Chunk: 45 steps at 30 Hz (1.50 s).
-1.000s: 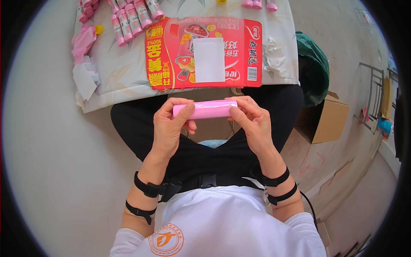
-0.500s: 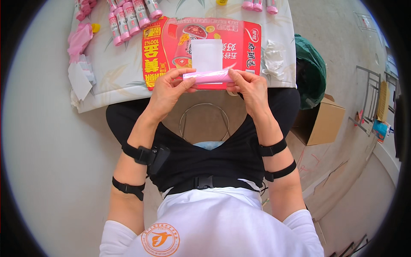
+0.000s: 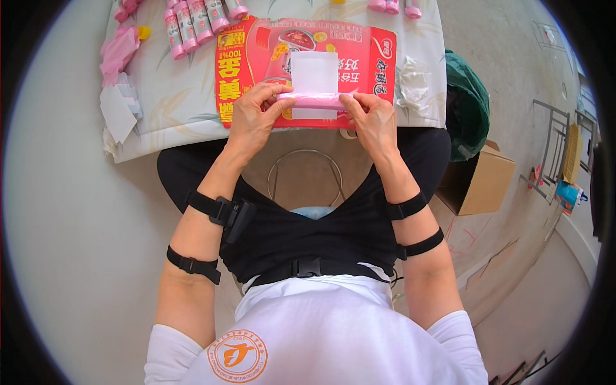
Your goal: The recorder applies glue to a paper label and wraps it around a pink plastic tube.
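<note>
A pink plastic roll (image 3: 316,101), probably rolled-up bags, lies crosswise over a white paper slip (image 3: 314,69). My left hand (image 3: 251,115) pinches its left end between thumb and fingers. The right end is gripped the same way by my right hand (image 3: 372,122). Paper shows both beyond the roll and on its near side. Beneath the slip is a flat red cardboard sheet (image 3: 362,61) with printed pictures, lying at the table's near edge.
Several wrapped pink rolls (image 3: 199,22) lie at the far left, others (image 3: 412,9) at the far right. Pink film (image 3: 120,51) and white slips (image 3: 119,112) sit on the left; crumpled white material (image 3: 414,86) on the right. A green bag (image 3: 465,109) and cardboard box (image 3: 484,183) stand beside the table (image 3: 173,125).
Both hands have moved slightly away from me with the pink roll, bringing it down onto the white slip. A strip of the slip now shows on the roll's near side.
</note>
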Tool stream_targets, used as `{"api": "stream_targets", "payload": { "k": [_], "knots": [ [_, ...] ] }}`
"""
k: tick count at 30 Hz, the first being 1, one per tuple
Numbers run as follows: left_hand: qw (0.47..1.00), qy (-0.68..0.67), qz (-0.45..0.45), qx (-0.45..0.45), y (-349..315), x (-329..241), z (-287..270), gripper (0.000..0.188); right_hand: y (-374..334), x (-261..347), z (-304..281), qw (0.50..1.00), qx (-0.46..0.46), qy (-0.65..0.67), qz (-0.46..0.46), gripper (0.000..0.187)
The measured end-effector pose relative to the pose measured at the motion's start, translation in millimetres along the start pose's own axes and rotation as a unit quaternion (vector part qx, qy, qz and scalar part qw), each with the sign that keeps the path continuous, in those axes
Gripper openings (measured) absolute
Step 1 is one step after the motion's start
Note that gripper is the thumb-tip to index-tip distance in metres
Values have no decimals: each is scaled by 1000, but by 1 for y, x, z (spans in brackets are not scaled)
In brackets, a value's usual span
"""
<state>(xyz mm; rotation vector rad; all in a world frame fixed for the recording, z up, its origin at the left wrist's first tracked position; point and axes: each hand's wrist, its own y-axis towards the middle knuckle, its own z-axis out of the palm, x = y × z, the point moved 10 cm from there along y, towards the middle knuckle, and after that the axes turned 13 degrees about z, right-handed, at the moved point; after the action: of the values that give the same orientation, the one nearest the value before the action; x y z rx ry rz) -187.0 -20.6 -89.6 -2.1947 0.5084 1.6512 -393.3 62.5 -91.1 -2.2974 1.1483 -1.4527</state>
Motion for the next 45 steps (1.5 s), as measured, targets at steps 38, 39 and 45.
{"api": "stream_targets", "payload": {
  "k": [38, 39, 45],
  "knots": [
    [884, 378, 270, 53, -3, -81, 26, 45, 4, 9, -3, 994, -50, -36, -93, 27],
    [873, 395, 279, 63, -3, -85, 32, 48, 4, 9, -2, 994, -47, -37, -94, 27],
    [838, 457, 288, 80, -4, -69, 48, 47, 4, 8, -2, 993, -47, -37, -97, 25]
  ]
}}
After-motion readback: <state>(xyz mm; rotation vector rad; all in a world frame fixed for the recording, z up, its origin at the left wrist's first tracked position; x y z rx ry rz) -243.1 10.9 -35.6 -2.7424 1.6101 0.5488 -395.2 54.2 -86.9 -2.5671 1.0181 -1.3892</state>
